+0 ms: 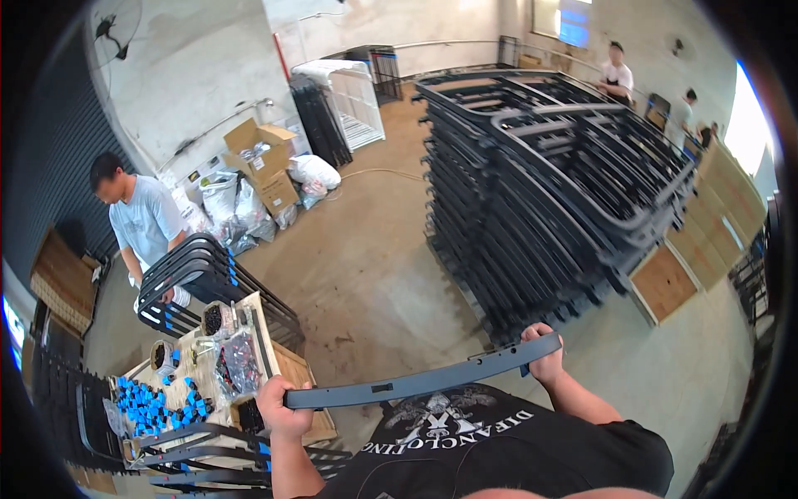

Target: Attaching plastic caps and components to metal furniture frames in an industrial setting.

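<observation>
A long dark grey metal bar [424, 381], pierced by small holes and a slot, spans the space in front of my chest. It may be one side of a larger frame seen edge-on; I cannot tell. My left hand [285, 407] is closed around its left end. At the other end, slightly higher, my right hand [544, 354] grips it with fingers wrapped over the edge. A small blue piece shows just under the bar beside my right hand.
To my left, a wooden worktable [264, 337] bears blue plastic parts [158, 403] and bags of small hardware. A co-worker [145, 212] stands beyond it at black frames [195, 270]. Ahead right rises a tall stack of black metal frames [532, 200]. Cartons [258, 158] and sacks line the wall.
</observation>
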The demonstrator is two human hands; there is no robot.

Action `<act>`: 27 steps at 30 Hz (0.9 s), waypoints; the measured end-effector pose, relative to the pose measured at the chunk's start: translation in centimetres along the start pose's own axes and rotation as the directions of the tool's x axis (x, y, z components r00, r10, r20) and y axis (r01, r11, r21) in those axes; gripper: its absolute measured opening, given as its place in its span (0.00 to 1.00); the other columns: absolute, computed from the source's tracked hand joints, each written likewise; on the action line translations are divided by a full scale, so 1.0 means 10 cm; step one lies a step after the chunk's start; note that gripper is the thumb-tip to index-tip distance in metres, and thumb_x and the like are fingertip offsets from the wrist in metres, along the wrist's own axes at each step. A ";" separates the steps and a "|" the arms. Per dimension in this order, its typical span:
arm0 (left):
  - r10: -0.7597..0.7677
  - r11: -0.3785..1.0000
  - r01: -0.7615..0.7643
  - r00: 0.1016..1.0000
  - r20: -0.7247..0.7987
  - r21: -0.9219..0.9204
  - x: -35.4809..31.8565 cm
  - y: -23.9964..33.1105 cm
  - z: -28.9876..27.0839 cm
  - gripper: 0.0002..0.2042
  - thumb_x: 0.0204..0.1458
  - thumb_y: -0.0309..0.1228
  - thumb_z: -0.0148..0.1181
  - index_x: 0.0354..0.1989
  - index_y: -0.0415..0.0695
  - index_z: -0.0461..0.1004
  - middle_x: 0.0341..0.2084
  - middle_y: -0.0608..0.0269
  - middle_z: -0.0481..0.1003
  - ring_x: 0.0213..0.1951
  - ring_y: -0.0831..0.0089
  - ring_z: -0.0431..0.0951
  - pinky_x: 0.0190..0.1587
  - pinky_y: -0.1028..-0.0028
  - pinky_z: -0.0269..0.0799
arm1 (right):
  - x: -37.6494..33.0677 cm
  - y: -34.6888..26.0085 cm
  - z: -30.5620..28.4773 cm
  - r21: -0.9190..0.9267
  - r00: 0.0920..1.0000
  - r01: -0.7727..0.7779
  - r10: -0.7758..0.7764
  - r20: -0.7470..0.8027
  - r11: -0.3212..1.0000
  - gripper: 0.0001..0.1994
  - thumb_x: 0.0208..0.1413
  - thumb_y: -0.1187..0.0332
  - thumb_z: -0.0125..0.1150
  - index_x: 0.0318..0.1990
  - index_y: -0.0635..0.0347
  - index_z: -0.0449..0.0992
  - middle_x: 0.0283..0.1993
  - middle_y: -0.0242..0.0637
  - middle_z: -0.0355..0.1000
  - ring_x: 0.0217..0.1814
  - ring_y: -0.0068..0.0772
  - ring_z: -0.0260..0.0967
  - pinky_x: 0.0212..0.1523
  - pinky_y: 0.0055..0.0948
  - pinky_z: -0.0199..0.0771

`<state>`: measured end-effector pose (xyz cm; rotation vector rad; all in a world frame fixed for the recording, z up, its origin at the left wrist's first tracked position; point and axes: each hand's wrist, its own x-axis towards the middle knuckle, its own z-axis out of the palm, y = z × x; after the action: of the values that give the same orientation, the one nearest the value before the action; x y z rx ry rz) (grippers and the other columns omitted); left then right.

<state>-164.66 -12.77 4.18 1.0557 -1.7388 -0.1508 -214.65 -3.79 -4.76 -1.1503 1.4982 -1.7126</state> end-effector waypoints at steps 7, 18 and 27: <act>-0.039 0.999 0.039 0.999 -0.016 -0.001 1.31 -1.20 0.52 0.17 0.45 0.28 0.73 0.22 0.43 0.64 0.17 0.60 0.64 0.19 0.66 0.63 0.24 0.69 0.57 | 1.76 0.16 1.25 0.140 0.997 -0.070 0.064 0.049 0.988 0.13 0.69 0.63 0.58 0.32 0.60 0.73 0.26 0.22 0.65 0.27 0.14 0.59 0.28 0.20 0.60; -0.002 0.972 0.019 0.997 -0.073 0.234 3.61 -2.78 1.99 0.13 0.46 0.20 0.66 0.24 0.43 0.63 0.20 0.64 0.63 0.25 0.71 0.61 0.29 0.72 0.60 | 5.42 1.37 2.71 0.118 0.957 -0.068 0.031 0.288 0.991 0.04 0.63 0.74 0.60 0.35 0.63 0.75 0.27 0.26 0.71 0.31 0.16 0.67 0.33 0.24 0.68; -0.704 0.679 0.727 0.685 -0.188 0.102 4.63 -5.01 2.06 0.07 0.51 0.31 0.66 0.38 0.51 0.75 0.27 0.67 0.72 0.28 0.69 0.67 0.33 0.69 0.66 | 7.94 1.96 4.55 0.241 0.905 0.130 -0.215 0.368 0.962 0.02 0.62 0.75 0.62 0.37 0.64 0.76 0.28 0.32 0.74 0.34 0.17 0.69 0.35 0.26 0.71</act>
<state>-155.62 -83.34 -0.06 1.8074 -1.1334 -0.4214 -212.96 -97.37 -6.07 -1.4418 0.9704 -1.5880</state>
